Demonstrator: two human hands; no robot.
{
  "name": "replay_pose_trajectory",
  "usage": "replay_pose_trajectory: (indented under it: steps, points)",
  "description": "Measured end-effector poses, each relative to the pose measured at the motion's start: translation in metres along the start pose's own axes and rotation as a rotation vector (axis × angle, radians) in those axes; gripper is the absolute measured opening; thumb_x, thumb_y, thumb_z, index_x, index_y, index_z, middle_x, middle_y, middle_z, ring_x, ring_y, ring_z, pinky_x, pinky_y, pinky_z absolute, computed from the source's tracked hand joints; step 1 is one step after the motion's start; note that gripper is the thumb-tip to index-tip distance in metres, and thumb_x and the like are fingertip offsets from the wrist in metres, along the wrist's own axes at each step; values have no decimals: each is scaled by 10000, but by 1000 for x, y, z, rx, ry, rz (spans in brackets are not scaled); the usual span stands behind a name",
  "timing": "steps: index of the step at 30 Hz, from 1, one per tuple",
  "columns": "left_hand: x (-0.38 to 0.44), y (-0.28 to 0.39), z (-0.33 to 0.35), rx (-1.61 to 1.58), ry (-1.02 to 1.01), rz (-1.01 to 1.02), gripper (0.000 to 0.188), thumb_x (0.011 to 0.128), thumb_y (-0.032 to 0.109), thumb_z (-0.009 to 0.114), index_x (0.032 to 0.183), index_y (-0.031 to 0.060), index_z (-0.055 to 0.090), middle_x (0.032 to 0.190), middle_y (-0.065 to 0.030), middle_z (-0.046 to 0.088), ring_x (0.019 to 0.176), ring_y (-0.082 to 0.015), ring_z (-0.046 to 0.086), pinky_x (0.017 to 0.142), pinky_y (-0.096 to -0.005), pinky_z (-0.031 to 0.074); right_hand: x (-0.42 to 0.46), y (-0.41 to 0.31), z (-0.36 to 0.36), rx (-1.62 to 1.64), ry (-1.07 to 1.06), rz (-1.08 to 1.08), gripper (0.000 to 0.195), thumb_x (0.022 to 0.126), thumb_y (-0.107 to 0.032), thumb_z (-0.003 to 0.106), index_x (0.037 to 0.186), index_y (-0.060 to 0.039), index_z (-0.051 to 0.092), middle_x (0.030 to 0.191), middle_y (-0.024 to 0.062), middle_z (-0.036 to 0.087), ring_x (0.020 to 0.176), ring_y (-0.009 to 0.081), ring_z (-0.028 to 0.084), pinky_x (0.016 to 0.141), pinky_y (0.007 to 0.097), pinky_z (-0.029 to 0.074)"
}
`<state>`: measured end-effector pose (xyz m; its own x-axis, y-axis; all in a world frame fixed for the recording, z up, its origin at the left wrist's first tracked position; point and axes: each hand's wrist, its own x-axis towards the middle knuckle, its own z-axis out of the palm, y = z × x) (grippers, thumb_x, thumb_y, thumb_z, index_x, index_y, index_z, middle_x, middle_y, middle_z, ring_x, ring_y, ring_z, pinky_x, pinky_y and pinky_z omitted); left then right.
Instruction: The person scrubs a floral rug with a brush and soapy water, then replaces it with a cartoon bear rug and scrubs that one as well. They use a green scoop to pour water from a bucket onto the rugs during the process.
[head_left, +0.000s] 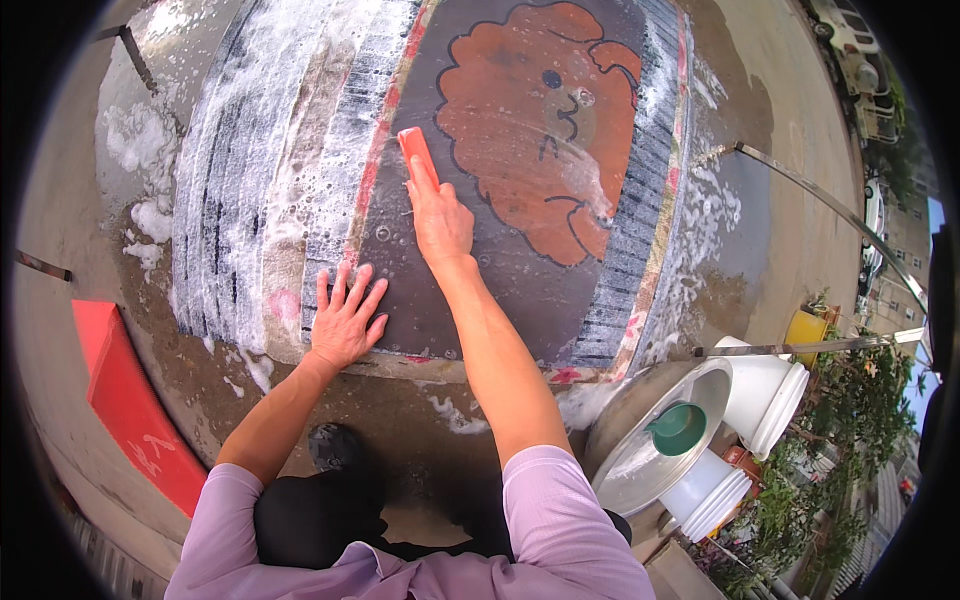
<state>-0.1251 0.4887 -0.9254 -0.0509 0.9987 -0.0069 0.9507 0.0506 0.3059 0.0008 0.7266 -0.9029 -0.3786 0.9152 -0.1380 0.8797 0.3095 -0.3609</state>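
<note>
My right hand (442, 223) grips an orange-red scrubbing brush (418, 156), held down on a small dark mat (420, 300) printed with a brown cartoon animal (510, 150). The brush's bristles are hidden beneath it. Fingers spread, my left hand (346, 319) rests palm down near the mat's lower left, across a flowered border. A larger striped rug (247, 225) lies around and under the dark mat. White suds (292, 180) cover much of its left side, and thin foam and bubbles dot the mat.
At lower right stands a metal basin (622, 472) with a green dipper (679, 430) in it, beside white buckets (754, 397) and leafy plants (840, 427). A red folded board or sheet (139, 409) lies at left. Metal bars (825, 199) cross the right side; foam wets the concrete (712, 277).
</note>
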Motion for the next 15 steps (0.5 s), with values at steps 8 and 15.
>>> replay_pose_trajectory:
  steps: [8, 15]
  points:
    - [11, 10, 2, -11, -28, 37, 612, 850, 383, 632, 1403, 174, 471, 1537, -107, 314, 1439, -389, 201, 1141, -626, 106, 50, 124, -24, 71, 321, 181, 414, 1006, -274, 465, 1406, -168, 457, 914, 236, 669, 796, 388, 654, 715, 467, 513]
    - [-3, 0, -1, -7, 0, 12, 607, 843, 337, 637, 1398, 154, 473, 1536, -114, 315, 1437, -395, 209, 1147, -618, 112, -31, 10, 3, -68, -47, -102, 448, 983, -338, 512, 1418, -255, 443, 782, 183, 581, 711, 376, 661, 636, 453, 559]
